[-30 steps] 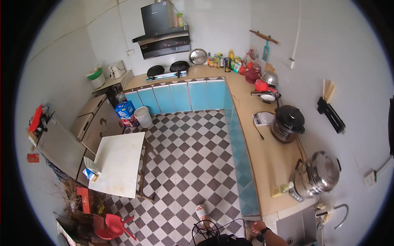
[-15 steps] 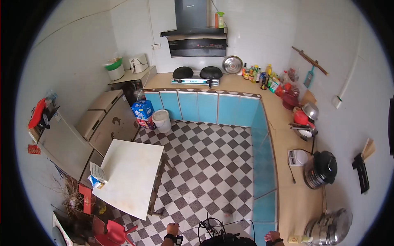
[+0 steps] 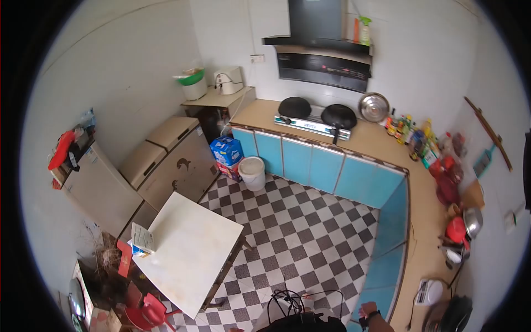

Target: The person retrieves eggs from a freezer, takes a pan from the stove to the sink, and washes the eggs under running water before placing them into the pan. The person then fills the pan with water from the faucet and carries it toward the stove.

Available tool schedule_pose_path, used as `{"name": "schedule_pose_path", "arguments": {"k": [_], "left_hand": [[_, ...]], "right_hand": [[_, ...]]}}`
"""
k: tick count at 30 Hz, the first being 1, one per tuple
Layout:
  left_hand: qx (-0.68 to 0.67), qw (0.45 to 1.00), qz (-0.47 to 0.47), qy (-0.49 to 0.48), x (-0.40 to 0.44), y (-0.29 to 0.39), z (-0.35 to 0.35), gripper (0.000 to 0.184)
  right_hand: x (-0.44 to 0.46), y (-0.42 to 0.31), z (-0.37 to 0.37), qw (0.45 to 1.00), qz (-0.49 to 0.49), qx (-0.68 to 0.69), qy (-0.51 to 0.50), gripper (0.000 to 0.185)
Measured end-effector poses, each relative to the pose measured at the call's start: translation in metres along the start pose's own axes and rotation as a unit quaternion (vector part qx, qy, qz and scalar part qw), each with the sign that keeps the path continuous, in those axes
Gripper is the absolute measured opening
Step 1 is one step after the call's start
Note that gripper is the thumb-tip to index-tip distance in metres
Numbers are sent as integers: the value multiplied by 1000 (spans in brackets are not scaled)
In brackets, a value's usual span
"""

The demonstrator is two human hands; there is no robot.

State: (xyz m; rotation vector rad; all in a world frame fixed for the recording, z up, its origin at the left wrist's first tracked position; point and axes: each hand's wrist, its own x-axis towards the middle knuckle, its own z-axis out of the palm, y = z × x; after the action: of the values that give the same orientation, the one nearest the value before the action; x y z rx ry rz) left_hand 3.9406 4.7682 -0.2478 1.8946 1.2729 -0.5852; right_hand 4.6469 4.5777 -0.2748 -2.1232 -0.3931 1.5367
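Observation:
My right hand (image 3: 368,310), with a dark band at the wrist, hangs low in front of the blue cabinets, near the counter edge. Its fingers look curled, but their shape is too small to make out. Only a sliver of my left hand (image 3: 237,330) shows at the bottom edge, and its fingers are hidden. Between the hands, black cables (image 3: 290,301) loop above a dark item at my body. The white table (image 3: 191,249) stands to the left of my hands, bearing a small carton (image 3: 142,239) at its left edge.
A red chair (image 3: 152,312) is beside the table. Farther back are a white bucket (image 3: 253,174), a blue package (image 3: 227,150) and a stove (image 3: 312,126) with two black pans. Along the right counter (image 3: 417,221) sit bottles, bowls, a white scale (image 3: 429,292) and a dark cooker (image 3: 456,315).
The view has turned right to left and moved toward the stove, so the room's objects shift rightward. My left hand, in sight half a second ago, is now mostly below the frame.

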Motion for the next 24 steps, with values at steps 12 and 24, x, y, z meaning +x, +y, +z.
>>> {"name": "schedule_pose_path", "arguments": {"k": [12,24], "left_hand": [[-636,727,-252,61,192,75,-135,28],[-493,841,-73,211,443,60,-477,17]], "right_hand": [[181,-435,27,993,-73,78,42,19],[317,-616,0,994,47,94,-10,25]]}}
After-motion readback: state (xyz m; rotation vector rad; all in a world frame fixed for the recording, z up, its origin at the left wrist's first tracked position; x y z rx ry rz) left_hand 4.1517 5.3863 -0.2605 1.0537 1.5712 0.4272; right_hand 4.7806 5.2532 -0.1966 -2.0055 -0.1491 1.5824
